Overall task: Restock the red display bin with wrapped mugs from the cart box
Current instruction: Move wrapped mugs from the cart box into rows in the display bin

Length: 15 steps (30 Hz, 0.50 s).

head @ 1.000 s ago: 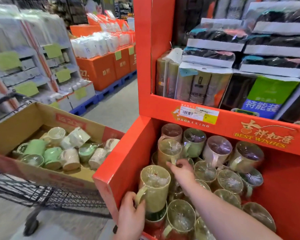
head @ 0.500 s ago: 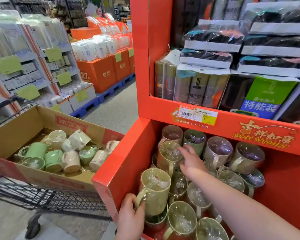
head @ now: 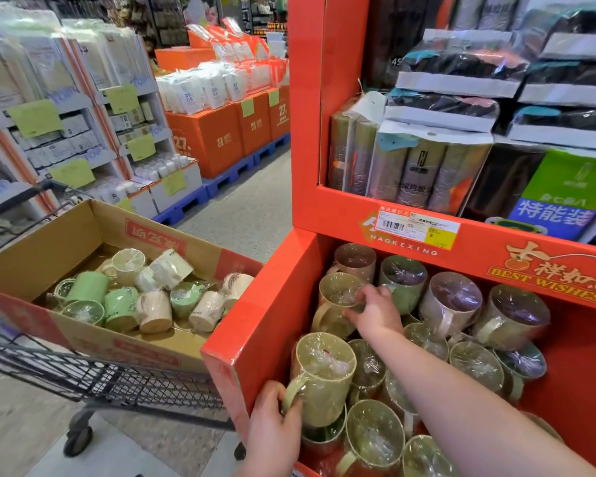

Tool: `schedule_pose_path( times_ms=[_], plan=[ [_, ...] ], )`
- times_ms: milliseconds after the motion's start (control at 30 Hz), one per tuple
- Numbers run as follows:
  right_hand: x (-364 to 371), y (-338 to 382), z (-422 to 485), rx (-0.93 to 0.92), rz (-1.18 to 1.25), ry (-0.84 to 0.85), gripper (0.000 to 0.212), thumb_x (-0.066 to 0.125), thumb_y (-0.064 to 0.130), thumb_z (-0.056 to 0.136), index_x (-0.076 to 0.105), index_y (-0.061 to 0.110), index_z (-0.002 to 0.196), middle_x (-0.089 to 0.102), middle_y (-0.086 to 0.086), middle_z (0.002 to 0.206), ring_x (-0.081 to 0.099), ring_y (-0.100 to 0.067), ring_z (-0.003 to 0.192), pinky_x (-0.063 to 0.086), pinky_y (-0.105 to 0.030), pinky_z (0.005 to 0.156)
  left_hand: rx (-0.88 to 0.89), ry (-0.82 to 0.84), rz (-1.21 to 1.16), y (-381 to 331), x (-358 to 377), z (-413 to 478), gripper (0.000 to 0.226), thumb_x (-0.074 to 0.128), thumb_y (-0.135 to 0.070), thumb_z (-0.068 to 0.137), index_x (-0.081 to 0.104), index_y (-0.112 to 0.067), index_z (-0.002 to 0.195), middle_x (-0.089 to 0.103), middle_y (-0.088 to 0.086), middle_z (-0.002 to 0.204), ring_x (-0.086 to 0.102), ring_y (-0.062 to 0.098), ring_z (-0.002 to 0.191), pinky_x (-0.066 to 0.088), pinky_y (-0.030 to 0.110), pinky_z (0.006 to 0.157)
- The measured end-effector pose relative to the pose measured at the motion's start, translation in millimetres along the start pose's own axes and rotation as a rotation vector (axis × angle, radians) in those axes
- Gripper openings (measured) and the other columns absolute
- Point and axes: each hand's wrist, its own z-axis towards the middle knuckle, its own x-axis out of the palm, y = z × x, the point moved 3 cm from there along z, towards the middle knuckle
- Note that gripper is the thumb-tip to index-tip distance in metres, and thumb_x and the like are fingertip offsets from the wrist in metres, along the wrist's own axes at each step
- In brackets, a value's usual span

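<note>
Red display bin [head: 255, 325]: lower right of the frame, packed with wrapped mugs [head: 451, 304].
Left hand [head: 276, 432]: bottom centre, fingers curled round the handle of an upright green mug [head: 324, 376] in the bin's near left corner.
Right hand [head: 375, 313]: centre, fingers curled over the rim of a second mug [head: 334, 297] farther back.
Cart box [head: 49, 249]: left, cardboard, on a wire cart [head: 100, 380], holding green and cream boxed mugs [head: 145, 297].

Film-wrapped olive mug [head: 320, 376] stood upright in the left hand [head: 272, 425], gripped by its handle at the red bin [head: 255, 339] corner. Just beyond, the right hand [head: 375, 313] clutched a tilted mug [head: 334, 301] by the rim. Left of both grips, the box [head: 49, 249] held jumbled green and cream mugs [head: 124, 297].
</note>
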Motion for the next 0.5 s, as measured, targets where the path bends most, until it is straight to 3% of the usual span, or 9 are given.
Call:
schedule_pose_path(
  times_ms=[100, 233, 400, 500],
  plan=[
    [1.5, -0.3, 0.3, -0.002, -0.007, -0.008, 0.032, 0.07, 0.03, 0.083, 0.052, 0.017, 0.105, 0.042, -0.006, 0.129, 0.058, -0.026, 0.103, 0.046, -0.034, 0.093, -0.006, 0.007, 0.002, -0.4, 0.8, 0.3, 0.028, 0.065, -0.012, 0.083, 0.041, -0.016, 0.069, 0.049, -0.002, 0.068, 0.047, 0.017, 0.068, 0.034, 0.028, 0.064],
    [-3.4, -2.2, -2.5, -0.025, 0.006, 0.036, 0.033, 0.07, 0.03, 0.082, 0.052, 0.022, 0.109, 0.04, -0.001, 0.128, 0.054, -0.019, 0.09, 0.047, -0.03, 0.084, -0.011, 0.029, -0.034, -1.4, 2.0, 1.0, 0.027, 0.064, -0.01, 0.083, 0.041, -0.014, 0.069, 0.054, 0.005, 0.07, 0.049, 0.02, 0.068, 0.037, 0.03, 0.065],
    [-12.7, -6.0, -13.4, -0.059, -0.033, 0.11, 0.052, 0.063, 0.031, 0.087, 0.041, 0.032, 0.134, 0.032, 0.003, 0.142, 0.058, -0.02, 0.101, 0.053, -0.036, 0.083, -0.004, 0.114, -0.057, -8.5, 5.4, 0.7, 0.025, 0.06, -0.015, 0.087, 0.041, -0.014, 0.07, 0.053, 0.006, 0.072, 0.046, 0.016, 0.067, 0.036, 0.027, 0.061],
    [-18.6, -9.6, -19.8, -0.043, -0.047, 0.127, 0.051, 0.058, 0.028, 0.09, 0.039, 0.031, 0.137, 0.031, 0.001, 0.144, 0.06, -0.02, 0.098, 0.054, -0.034, 0.076, 0.018, 0.138, -0.07, -14.4, 6.9, 1.3, 0.025, 0.059, -0.017, 0.088, 0.042, -0.014, 0.071, 0.054, 0.005, 0.073, 0.046, 0.016, 0.068, 0.037, 0.028, 0.061]
  ],
)
